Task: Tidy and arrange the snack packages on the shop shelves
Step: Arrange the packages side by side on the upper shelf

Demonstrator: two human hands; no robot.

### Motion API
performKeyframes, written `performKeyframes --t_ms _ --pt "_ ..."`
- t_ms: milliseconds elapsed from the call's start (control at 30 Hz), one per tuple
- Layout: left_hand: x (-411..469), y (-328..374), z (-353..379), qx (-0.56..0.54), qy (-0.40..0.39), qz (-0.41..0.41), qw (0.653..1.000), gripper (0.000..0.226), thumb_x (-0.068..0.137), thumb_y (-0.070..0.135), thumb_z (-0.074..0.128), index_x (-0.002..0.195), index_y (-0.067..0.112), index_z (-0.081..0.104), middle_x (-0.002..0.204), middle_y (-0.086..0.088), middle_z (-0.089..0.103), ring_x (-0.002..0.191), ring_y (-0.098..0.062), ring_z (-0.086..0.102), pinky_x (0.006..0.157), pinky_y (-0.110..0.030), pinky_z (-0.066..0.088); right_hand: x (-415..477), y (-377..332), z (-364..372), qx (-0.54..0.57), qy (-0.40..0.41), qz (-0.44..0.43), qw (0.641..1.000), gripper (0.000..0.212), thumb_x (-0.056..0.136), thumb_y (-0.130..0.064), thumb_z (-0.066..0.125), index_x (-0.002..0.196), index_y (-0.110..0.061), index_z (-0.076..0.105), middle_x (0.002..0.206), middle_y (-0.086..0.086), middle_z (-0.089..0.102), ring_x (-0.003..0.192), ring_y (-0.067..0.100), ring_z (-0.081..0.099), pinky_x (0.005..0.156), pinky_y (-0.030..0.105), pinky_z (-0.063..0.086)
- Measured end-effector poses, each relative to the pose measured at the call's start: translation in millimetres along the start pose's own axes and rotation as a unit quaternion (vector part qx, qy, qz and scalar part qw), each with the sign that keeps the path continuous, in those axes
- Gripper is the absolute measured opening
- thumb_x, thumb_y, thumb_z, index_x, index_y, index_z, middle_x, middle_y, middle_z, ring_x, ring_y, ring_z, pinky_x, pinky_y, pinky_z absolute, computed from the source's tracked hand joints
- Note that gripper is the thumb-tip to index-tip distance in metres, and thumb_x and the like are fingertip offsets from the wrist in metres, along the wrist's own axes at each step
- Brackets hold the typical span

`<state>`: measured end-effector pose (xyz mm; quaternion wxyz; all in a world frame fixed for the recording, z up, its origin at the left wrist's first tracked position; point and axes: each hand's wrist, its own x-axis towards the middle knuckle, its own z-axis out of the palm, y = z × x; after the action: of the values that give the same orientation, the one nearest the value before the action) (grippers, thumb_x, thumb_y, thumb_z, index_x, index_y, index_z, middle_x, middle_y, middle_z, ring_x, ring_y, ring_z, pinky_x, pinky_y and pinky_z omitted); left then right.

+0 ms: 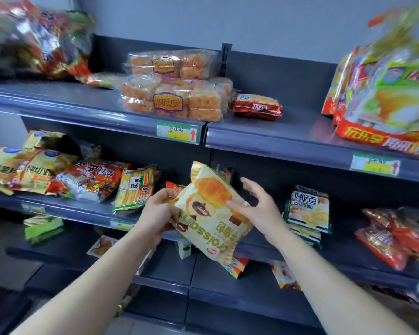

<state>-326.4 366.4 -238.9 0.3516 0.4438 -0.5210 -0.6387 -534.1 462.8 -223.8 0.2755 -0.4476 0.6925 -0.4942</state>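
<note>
Head view: the croissant package point(211, 213) was held up in front of the middle shelf point(87, 206), its long axis tilted from upper left to lower right, its left edge gripped by the left hand point(157, 211). The right hand point(259, 206) was set at its right side, thumb laid on the front, fingers point(250, 186) spread wide. Behind it, the shelf gap was flanked by a yellow biscuit pack point(136, 189) and stacked green-edged packs point(309, 209).
</note>
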Motion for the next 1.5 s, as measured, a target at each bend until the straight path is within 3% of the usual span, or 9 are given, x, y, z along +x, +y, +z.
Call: performKeyframes --t_ms 133,267,367,533,800,1033,1167,1300,1500 --pt "-39 36 19 0.179 -0.046 0.111 0.976 0.031 0.062 -0.005 0.052 0.077 0.019 0.065 0.074 0.002 0.063 0.064 -0.015 0.054 0.050 -0.021 0.043 -35 -41 -8 -0.100 -0.085 -0.080 0.988 0.093 0.066 -0.033 0.087 0.143 -0.038 0.036 0.132 -0.016 0.046 0.118 0.005 0.049 0.090 0.015 0.042" --pt "-58 60 27 0.181 -0.073 0.157 0.968 0.040 0.066 -0.003 0.055 0.089 0.025 0.070 0.094 -0.003 0.069 0.084 -0.022 0.065 0.072 -0.038 0.057 -59 -73 -24 -0.116 -0.045 -0.112 0.986 0.054 0.066 -0.026 0.087 0.112 -0.028 0.059 0.104 -0.012 0.062 0.088 0.004 0.060 0.063 0.007 0.043" --pt "-69 67 31 0.073 -0.110 0.167 0.977 0.049 0.079 0.000 0.064 0.118 0.030 0.061 0.114 -0.002 0.063 0.105 -0.022 0.062 0.076 -0.031 0.054 -75 -86 -41 -0.018 0.037 -0.100 0.994 0.034 0.066 -0.019 0.087 0.089 -0.021 0.061 0.080 -0.009 0.067 0.071 0.006 0.065 0.060 0.018 0.051" --pt "-92 59 46 0.069 -0.144 0.138 0.977 0.094 0.064 0.042 0.086 0.142 0.030 0.036 0.124 0.006 0.057 0.108 -0.008 0.059 0.077 -0.024 0.048 -100 -98 -67 0.206 0.207 -0.059 0.955 0.028 0.069 -0.012 0.085 0.083 -0.016 0.061 0.087 0.008 0.074 0.083 0.026 0.071 0.078 0.048 0.059" --pt "-112 75 114 -0.095 -0.169 0.106 0.975 0.067 0.070 0.015 0.081 0.128 0.013 0.046 0.116 -0.008 0.068 0.099 -0.025 0.069 0.067 -0.034 0.057 -128 -104 -127 0.347 0.336 -0.051 0.874 0.034 0.070 -0.014 0.083 0.099 -0.016 0.066 0.094 0.001 0.074 0.085 0.016 0.071 0.067 0.031 0.055" --pt "-112 102 219 -0.073 -0.135 0.216 0.964 0.016 0.083 0.004 0.071 0.093 0.016 0.066 0.095 -0.003 0.074 0.092 -0.027 0.070 0.075 -0.042 0.057 -131 -59 -236 0.269 0.360 -0.041 0.892 0.024 0.074 -0.025 0.081 0.091 -0.015 0.067 0.094 0.005 0.073 0.089 0.018 0.068 0.079 0.033 0.054" --pt "-113 117 306 -0.047 -0.110 0.283 0.952 0.020 0.088 0.001 0.063 0.081 0.019 0.065 0.086 0.001 0.070 0.079 -0.017 0.065 0.069 -0.030 0.054 -126 -25 -320 0.197 0.375 -0.066 0.903 0.020 0.079 -0.018 0.078 0.097 -0.015 0.069 0.103 0.008 0.071 0.094 0.018 0.067 0.086 0.032 0.053" --pt "-110 135 395 -0.052 -0.099 0.309 0.945 0.021 0.093 0.003 0.056 0.096 0.022 0.066 0.094 0.002 0.070 0.086 -0.019 0.064 0.071 -0.033 0.053 -117 -4 -400 0.147 0.400 -0.077 0.901 0.014 0.084 -0.013 0.072 0.097 -0.011 0.066 0.091 0.001 0.070 0.080 0.007 0.064 0.065 0.015 0.049" --pt "-107 153 488 -0.055 -0.209 0.319 0.923 0.060 0.094 0.005 0.057 0.146 0.028 0.036 0.133 0.008 0.051 0.120 -0.009 0.051 0.091 -0.025 0.046 -73 18 -487 0.160 0.489 -0.064 0.855 0.009 0.090 -0.015 0.066 0.096 -0.010 0.061 0.084 -0.004 0.061 0.077 0.007 0.055 0.062 0.016 0.040"
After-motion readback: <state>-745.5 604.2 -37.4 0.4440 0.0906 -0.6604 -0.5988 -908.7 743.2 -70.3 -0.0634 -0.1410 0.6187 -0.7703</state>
